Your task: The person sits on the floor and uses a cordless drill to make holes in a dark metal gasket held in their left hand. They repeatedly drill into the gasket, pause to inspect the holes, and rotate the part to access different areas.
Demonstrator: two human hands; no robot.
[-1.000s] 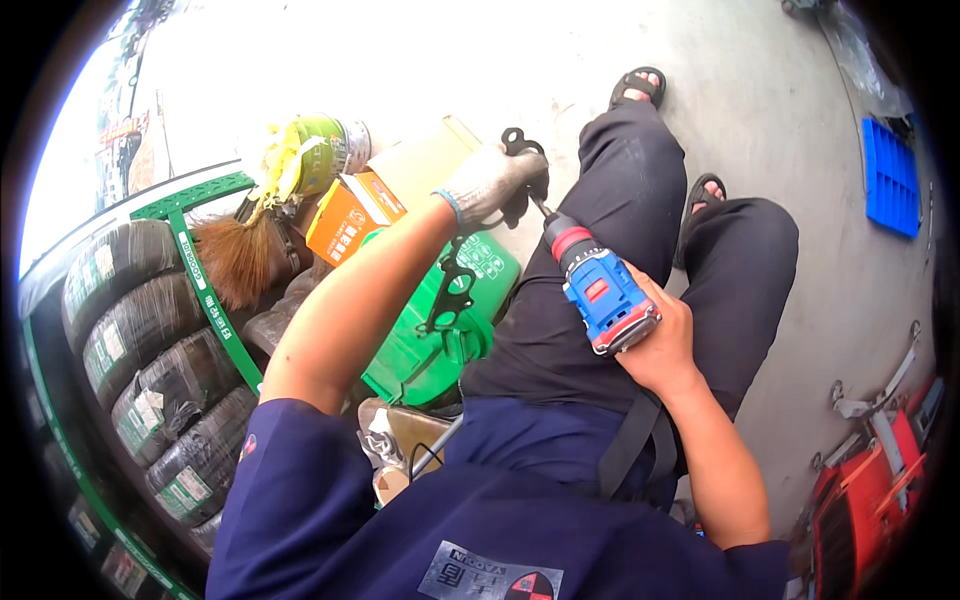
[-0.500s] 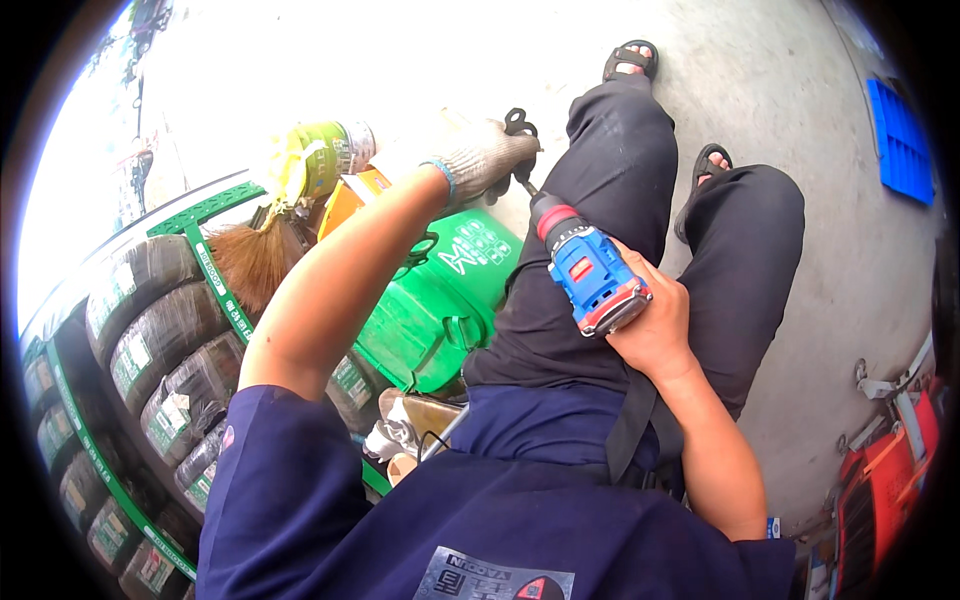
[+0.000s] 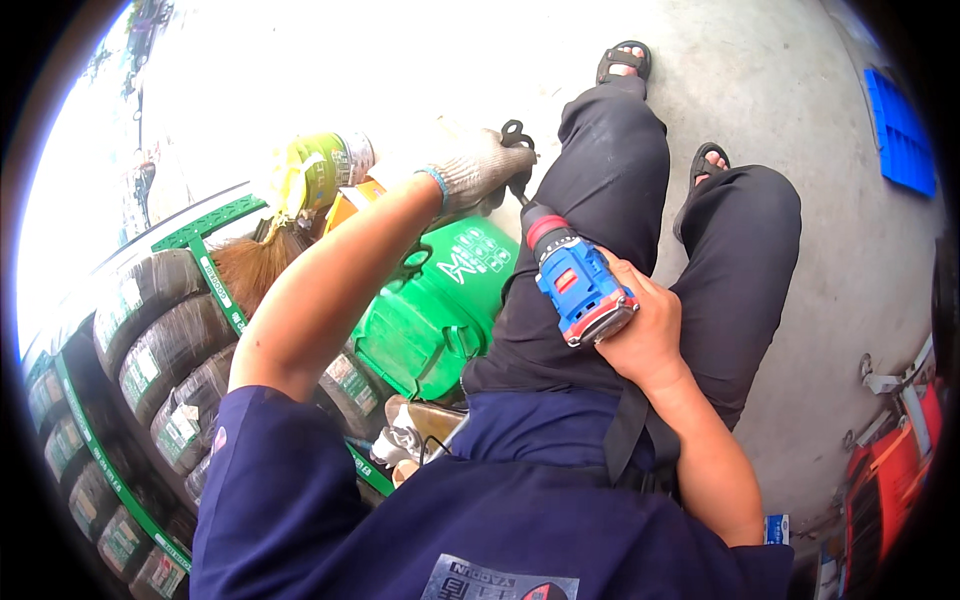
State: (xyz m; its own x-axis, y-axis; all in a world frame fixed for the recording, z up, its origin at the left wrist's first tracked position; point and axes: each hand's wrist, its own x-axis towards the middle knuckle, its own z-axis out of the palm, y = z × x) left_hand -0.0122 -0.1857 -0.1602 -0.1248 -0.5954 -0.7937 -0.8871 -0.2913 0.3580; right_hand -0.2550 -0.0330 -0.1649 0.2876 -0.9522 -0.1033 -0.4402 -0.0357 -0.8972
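Note:
My left hand (image 3: 474, 168), in a pale knitted glove, is wrapped round a black metal part (image 3: 516, 134) with ring-like openings at its end. Another dark looped end (image 3: 413, 263) shows below my forearm; whether it belongs to the same part I cannot tell. My bare right hand (image 3: 648, 325) grips a blue and red cordless drill (image 3: 580, 284) above my thigh. Its nose points up and left, and its thin bit reaches the black part beside my gloved fingers. The glove hides most of that part, and the drill's body covers its handle and trigger.
A green lidded bin (image 3: 425, 345) stands left of my legs. Wrapped tyres (image 3: 172, 345) fill a green rack, near a straw broom (image 3: 250, 268) and a yellow-green bucket (image 3: 318, 170). At the right are a blue plastic panel (image 3: 902, 130) and red equipment (image 3: 893, 480).
Both hands, the drill and the black part have shifted slightly down and left in view. The drill's bit stays at the black part, and both grips remain the same.

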